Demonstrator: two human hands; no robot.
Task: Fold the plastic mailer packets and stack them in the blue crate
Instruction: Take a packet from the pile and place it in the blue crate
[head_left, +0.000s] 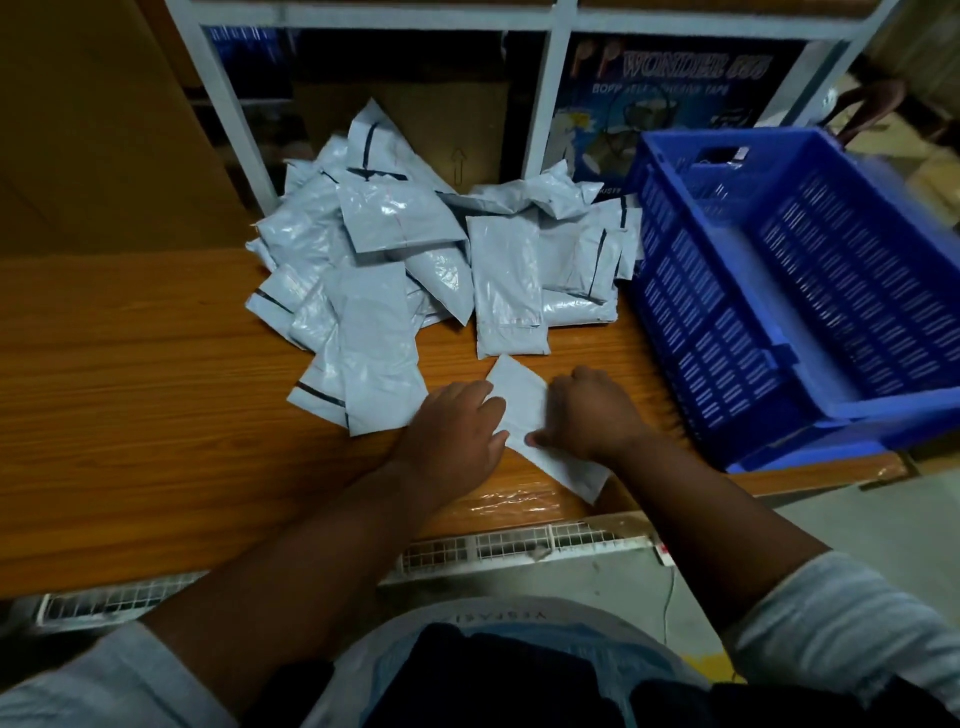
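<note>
A flat white mailer packet (522, 405) lies slanted on the wooden table (130, 405) near its front edge. My left hand (452, 431) rests on the packet's left side, fingers curled at its edge. My right hand (587, 410) grips the packet's right side, thumb pressing its lower middle. Behind them a heap of several grey-white mailer packets (415, 260) is piled against the shelf frame. The blue crate (810, 291) stands at the right of the table, tilted a little, and I see nothing inside it.
A white metal shelf frame (545, 104) rises behind the heap, with a dark printed tape carton (675, 88) and brown cardboard boxes (78, 130) behind it. The crate's near corner overhangs the table's right end. Wire mesh runs under the front edge.
</note>
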